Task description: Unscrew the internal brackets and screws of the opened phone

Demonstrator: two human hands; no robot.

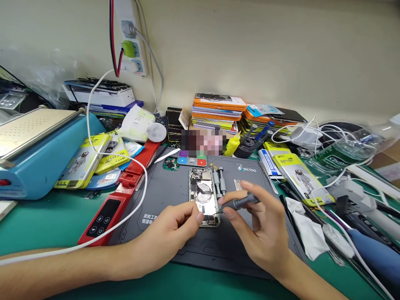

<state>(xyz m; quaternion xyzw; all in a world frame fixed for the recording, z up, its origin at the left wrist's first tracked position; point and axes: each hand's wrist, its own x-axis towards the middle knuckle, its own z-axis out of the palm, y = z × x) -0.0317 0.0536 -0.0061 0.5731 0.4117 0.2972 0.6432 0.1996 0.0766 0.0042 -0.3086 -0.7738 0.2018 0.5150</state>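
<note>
Phone: an opened phone (204,204), internals exposed, lying on the dark mat (225,258) between both hands.
Left hand: the left hand (173,231) is at the phone's lower left; grip pressed together, thumb to forefinger (anything tiny between them cannot be made out).
Right hand: the right hand (265,227) has its grip pinching a grey screwdriver (239,203), slanted, tip at the phone's lower right side.
Spare drivers: two grey drivers (222,181) lie just beyond the phone's right edge.
Bench: the green bench (46,229) carries the mat and a red device (104,218) at left.
</note>
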